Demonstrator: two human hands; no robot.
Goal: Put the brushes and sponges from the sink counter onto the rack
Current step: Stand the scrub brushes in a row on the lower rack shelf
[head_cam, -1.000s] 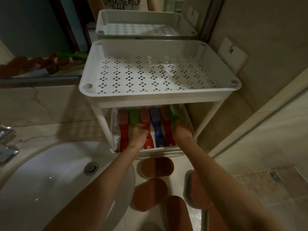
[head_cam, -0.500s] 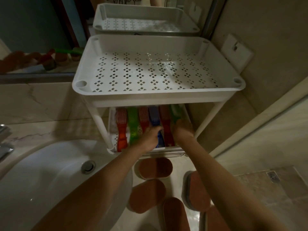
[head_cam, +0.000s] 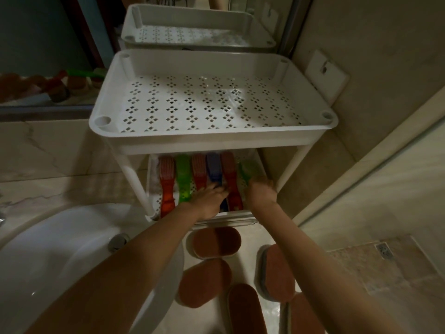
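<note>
The white two-tier rack (head_cam: 216, 138) stands on the counter behind the sink. Its upper perforated tray is bare. In the lower tray (head_cam: 154, 189), several brushes lie side by side: red (head_cam: 166, 182), green (head_cam: 183, 177), red (head_cam: 199, 172), blue (head_cam: 214, 168), red (head_cam: 230, 174) and green (head_cam: 248, 171). My left hand (head_cam: 210, 198) rests over the blue brush's handle with fingers curled on it. My right hand (head_cam: 261, 191) grips the handle end of the rightmost green brush. Several brown oval sponges lie on the counter in front of the rack, the nearest one (head_cam: 216, 242) just below the tray.
The white sink basin (head_cam: 60, 261) with its drain (head_cam: 118, 239) fills the lower left. A mirror (head_cam: 36, 44) runs behind the rack. A wall plate (head_cam: 327, 78) sits at the right. More sponges (head_cam: 277, 273) (head_cam: 204, 283) lie between my forearms.
My left hand has shifted right, from the middle red brush to the blue brush's handle. My right hand stays on the rightmost green brush.
</note>
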